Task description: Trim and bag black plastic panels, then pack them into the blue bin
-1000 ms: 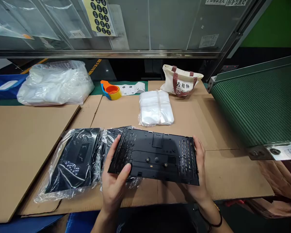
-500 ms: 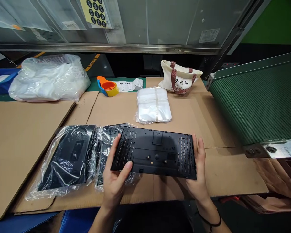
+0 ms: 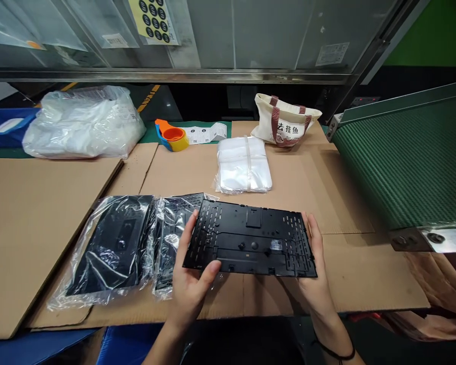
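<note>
A black plastic panel [image 3: 251,238] with rows of slots at both ends is held up above the cardboard-covered table, tilted toward me. My left hand [image 3: 192,268] grips its left end, thumb over the near edge and fingers behind. At the opposite end, my right hand [image 3: 317,258] holds the short edge, with its fingertips showing past the upper right corner. Just left of my left hand lies a slotted black panel in clear plastic [image 3: 171,228]. Beside that one is another bagged black panel [image 3: 110,243].
Behind the panel lies a banded stack of clear bags [image 3: 243,165]. Farther back are an orange tape dispenser [image 3: 173,134], a cloth tote bag [image 3: 285,121] and a large plastic-wrapped bundle [image 3: 85,121]. A green conveyor belt [image 3: 414,157] borders the right; cardboard sheets [image 3: 41,218] lie left.
Both hands have shifted slightly right in view with the panel, whose tilt has changed a little; light now glints off its right part. The background has also shifted slightly right.
</note>
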`<action>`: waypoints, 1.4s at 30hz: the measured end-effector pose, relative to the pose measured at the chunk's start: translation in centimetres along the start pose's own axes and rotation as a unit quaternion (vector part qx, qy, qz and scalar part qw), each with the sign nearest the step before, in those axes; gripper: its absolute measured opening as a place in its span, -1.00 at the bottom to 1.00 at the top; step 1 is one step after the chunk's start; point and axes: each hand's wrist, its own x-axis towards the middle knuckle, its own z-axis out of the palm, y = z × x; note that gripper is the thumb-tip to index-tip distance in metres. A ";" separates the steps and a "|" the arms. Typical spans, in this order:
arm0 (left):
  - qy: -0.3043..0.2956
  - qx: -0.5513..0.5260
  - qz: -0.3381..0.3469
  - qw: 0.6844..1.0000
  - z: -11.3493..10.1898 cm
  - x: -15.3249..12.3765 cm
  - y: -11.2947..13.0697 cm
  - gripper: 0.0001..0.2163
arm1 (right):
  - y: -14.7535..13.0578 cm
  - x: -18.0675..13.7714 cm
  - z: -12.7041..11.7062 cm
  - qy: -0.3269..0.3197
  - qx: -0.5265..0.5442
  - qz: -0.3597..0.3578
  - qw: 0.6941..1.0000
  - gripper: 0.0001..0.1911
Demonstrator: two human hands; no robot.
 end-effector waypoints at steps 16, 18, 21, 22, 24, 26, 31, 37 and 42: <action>-0.123 0.181 0.124 0.968 -1.9 0.4 0.4 -0.27 | 0.9 0.2 -2.5 -0.049 -0.036 0.040 0.997 -0.44; -0.165 0.243 0.132 0.947 -2.8 0.8 0.8 -0.30 | 0.7 0.1 -3.5 -0.103 -0.042 0.045 0.993 -0.51; -0.233 0.286 0.099 0.924 -3.6 1.6 1.5 -0.36 | 0.1 -0.3 -4.9 -0.164 -0.038 0.047 0.985 -0.63; -0.254 0.292 0.085 0.918 -3.7 2.0 1.6 -0.39 | 0.0 -0.4 -5.3 -0.174 -0.037 0.047 0.983 -0.68; -0.301 0.294 0.060 0.905 -3.3 3.2 1.8 -0.45 | 0.0 -0.6 -6.2 -0.172 -0.036 0.059 0.983 -0.76; -0.340 0.282 0.053 0.896 -2.3 4.9 1.7 -0.51 | 0.4 -0.5 -7.1 -0.119 -0.041 0.092 0.988 -0.75; -0.392 0.411 0.145 0.810 1.6 11.1 -0.8 -0.72 | 0.6 0.6 -8.7 0.098 0.059 0.177 0.978 -0.53; -0.365 0.567 0.205 0.710 5.3 16.4 -4.7 -0.79 | 0.4 0.8 -8.1 0.228 0.215 0.177 0.933 -0.41; -0.399 0.579 0.235 0.671 6.0 17.9 -5.3 -0.83 | 1.7 -0.3 -7.3 0.265 0.258 0.192 0.909 -0.39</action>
